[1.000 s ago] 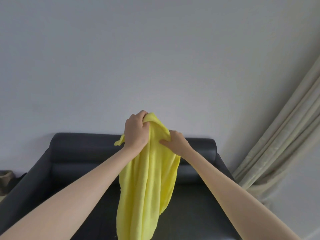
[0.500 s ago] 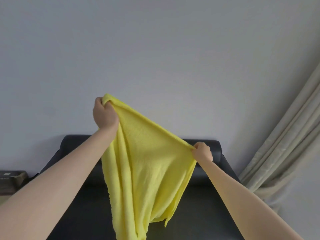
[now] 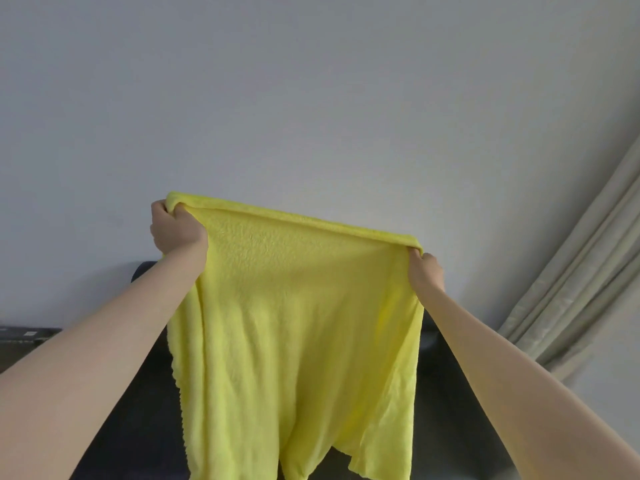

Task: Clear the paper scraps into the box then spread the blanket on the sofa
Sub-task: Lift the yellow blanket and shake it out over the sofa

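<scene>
Wall [image 3: 311, 98]: plain pale grey; it filled the upper part of the view behind everything else.
Blanket [image 3: 298, 341]: yellow and fleecy; it hung in the air in front of the sofa, its top edge pulled nearly straight between the two hands and sloping down toward the right; the lower part fell in soft folds out of the bottom of the view.
Sofa [image 3: 138, 410]: dark; mostly hidden behind the blanket and the forearms; its back showed at the left just under the left wrist.
Curtain [image 3: 571, 289]: beige, pleated; it hung at the right edge, well apart from the blanket.
Left hand [image 3: 178, 230]: raised higher than the right; its fingers were curled tight round the blanket's upper left corner.
Right hand [image 3: 426, 271]: lower; its fingers were pinched closed on the upper right corner.
</scene>
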Action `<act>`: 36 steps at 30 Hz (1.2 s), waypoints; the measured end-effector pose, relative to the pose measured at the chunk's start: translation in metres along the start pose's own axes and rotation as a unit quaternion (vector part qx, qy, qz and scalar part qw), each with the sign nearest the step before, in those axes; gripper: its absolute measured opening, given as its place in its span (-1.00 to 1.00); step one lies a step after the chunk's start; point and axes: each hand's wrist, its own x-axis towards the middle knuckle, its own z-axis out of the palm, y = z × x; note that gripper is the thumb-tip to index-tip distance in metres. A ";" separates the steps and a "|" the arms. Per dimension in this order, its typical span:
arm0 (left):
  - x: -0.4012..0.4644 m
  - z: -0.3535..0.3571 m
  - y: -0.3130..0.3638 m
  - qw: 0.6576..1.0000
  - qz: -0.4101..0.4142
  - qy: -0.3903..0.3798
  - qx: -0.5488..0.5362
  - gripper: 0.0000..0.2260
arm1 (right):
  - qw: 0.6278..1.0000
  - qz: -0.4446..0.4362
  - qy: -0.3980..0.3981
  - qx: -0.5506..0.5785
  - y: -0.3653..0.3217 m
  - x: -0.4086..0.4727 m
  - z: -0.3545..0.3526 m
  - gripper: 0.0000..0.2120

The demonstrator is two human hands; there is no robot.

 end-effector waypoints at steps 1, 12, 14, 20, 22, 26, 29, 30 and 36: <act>0.000 -0.002 0.000 1.000 -0.006 0.006 0.002 -0.80 | 0.999 -0.015 0.007 -0.036 0.004 -0.001 0.000 -0.60; -0.026 -0.025 -0.033 0.995 -0.057 0.040 0.069 -0.75 | 0.893 -0.290 0.073 -0.337 0.055 0.002 -0.023 -0.93; -0.036 -0.025 -0.039 0.995 -0.057 0.039 0.078 -0.75 | 0.937 -0.209 0.095 -0.265 0.052 0.000 -0.023 -0.88; -0.056 -0.022 -0.052 0.993 -0.045 0.009 0.111 -0.78 | 0.998 0.032 0.047 0.003 0.058 -0.010 -0.023 -0.61; -0.058 -0.022 -0.055 0.991 -0.041 -0.006 0.124 -0.77 | 0.995 0.065 0.027 0.071 0.063 -0.015 -0.024 -0.54; -0.058 -0.029 -0.072 0.967 -0.015 -0.041 0.252 -0.71 | 0.997 0.056 0.041 0.019 0.077 -0.025 -0.030 -0.51; -0.055 -0.045 -0.092 0.959 0.000 -0.061 0.278 -0.74 | 0.995 0.048 0.067 -0.058 0.085 -0.037 -0.035 -0.56; -0.056 -0.050 -0.098 0.962 -0.004 -0.071 0.264 -0.74 | 0.993 0.046 0.076 -0.077 0.086 -0.041 -0.037 -0.55; -0.065 -0.085 -0.125 0.979 -0.086 -0.102 0.154 -0.74 | 0.986 0.045 0.092 -0.135 0.090 -0.075 -0.030 -0.46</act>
